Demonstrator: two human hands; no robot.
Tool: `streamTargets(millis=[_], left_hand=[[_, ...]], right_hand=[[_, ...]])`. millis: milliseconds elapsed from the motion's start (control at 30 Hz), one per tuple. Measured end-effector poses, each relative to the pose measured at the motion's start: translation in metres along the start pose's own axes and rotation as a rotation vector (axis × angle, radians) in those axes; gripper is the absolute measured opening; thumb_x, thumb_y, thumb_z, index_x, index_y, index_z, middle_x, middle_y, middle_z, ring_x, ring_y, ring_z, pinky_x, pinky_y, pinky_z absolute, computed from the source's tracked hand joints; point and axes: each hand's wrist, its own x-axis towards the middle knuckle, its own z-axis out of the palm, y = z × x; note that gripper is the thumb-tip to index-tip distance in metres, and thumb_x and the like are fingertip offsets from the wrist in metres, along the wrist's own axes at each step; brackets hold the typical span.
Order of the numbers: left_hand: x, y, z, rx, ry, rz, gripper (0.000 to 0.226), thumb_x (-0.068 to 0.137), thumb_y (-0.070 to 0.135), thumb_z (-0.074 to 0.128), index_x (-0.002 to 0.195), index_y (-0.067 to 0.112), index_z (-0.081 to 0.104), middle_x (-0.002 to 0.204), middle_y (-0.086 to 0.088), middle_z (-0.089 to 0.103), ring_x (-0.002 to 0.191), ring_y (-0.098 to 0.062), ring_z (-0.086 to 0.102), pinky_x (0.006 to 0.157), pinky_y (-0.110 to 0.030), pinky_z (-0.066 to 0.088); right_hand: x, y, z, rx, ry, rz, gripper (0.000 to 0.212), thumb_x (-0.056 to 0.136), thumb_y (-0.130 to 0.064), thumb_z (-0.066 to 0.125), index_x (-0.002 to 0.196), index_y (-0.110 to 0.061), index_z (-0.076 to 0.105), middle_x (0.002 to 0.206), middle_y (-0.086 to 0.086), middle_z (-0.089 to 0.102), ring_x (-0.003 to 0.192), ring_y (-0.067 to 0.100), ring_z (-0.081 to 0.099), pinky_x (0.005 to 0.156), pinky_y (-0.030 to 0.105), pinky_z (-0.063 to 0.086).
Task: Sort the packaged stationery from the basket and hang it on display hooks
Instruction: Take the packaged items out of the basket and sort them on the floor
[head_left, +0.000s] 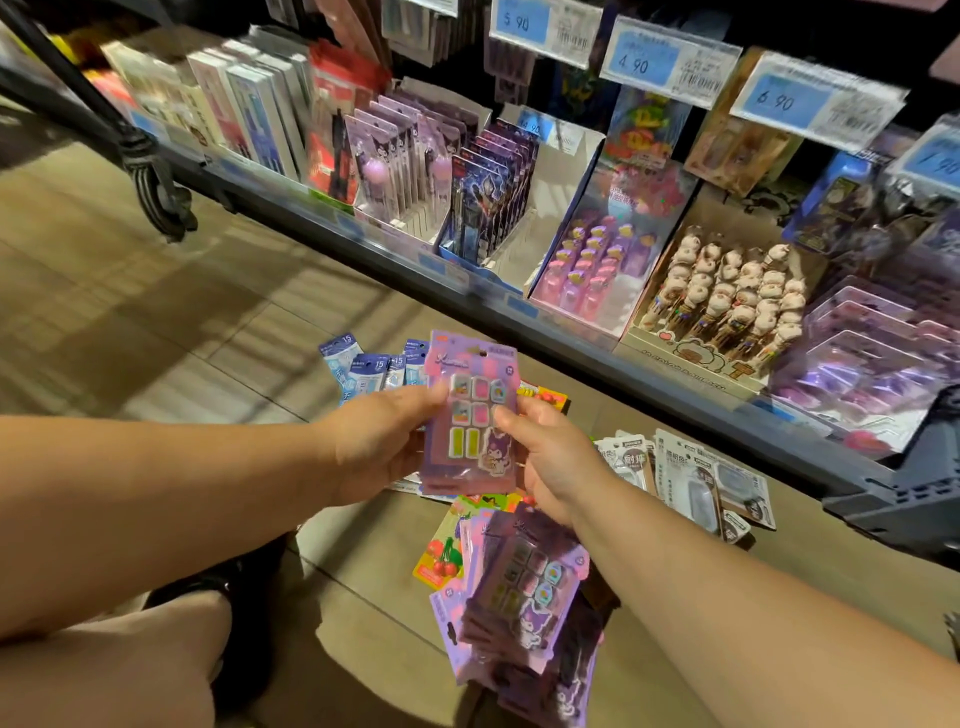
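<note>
Curled fingers (428, 397) of the left hand (374, 441) and right hand (556, 462) are closed on one purple pack (470, 441). Four blue packs (363, 371) are seen just behind that pack, and one purple pile (524, 597) below it.

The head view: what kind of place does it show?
Probably a stationery shop: blue price tags hang above, a shelf carries display boxes of pens, and sorted packs lie on the floor.

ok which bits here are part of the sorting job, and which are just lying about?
Job: purple pack, held by left hand and right hand; on the floor, purple pile, blue packs, white packs, cherry pack; basket.
Lying about: shelf, pen boxes, price tags.
</note>
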Motion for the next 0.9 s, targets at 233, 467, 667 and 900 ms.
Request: streamTargets(millis=[233, 467, 667, 900], left_hand=[[0.0, -0.011, -0.004, 0.156, 0.134, -0.059, 0.025, 0.094, 0.003, 0.058, 0.071, 0.011, 0.052, 0.07, -0.007, 0.07, 0.048, -0.008, 0.064, 0.038, -0.014, 0.045], [0.013, -0.037, 0.006, 0.322, 0.056, -0.253, 0.013, 0.094, 0.001, 0.057, 0.084, 0.01, 0.057, 0.078, -0.006, 0.065, 0.063, -0.012, 0.062, 0.056, -0.021, 0.051], [0.009, -0.057, 0.017, 0.43, -0.119, -0.447, 0.011, 0.095, 0.001, 0.054, 0.098, 0.011, 0.059, 0.092, -0.005, 0.06, 0.077, -0.02, 0.058, 0.066, -0.028, 0.048], [0.018, -0.073, 0.013, 0.69, -0.082, -0.43, 0.051, 0.094, 0.009, 0.06, 0.141, 0.014, 0.042, 0.123, -0.012, 0.063, 0.096, -0.018, 0.06, 0.078, -0.028, 0.051]], right_hand=[[0.0, -0.013, -0.034, -0.323, -0.121, 0.105, 0.009, 0.092, -0.007, 0.059, 0.09, -0.016, 0.058, 0.082, 0.001, 0.07, 0.073, 0.013, 0.066, 0.074, 0.03, 0.053], [0.001, -0.006, -0.072, -0.581, -0.234, 0.285, 0.014, 0.089, -0.009, 0.067, 0.1, -0.013, 0.06, 0.095, 0.009, 0.07, 0.075, 0.016, 0.064, 0.058, 0.023, 0.047], [-0.006, 0.015, -0.102, -0.771, -0.28, 0.453, 0.012, 0.089, -0.007, 0.066, 0.097, -0.016, 0.064, 0.102, 0.01, 0.071, 0.091, 0.023, 0.066, 0.089, 0.041, 0.052], [-0.004, 0.03, -0.097, -1.25, -0.151, 0.344, 0.022, 0.083, -0.022, 0.075, 0.092, -0.008, 0.061, 0.079, 0.005, 0.063, 0.059, 0.011, 0.054, 0.049, 0.018, 0.042]])
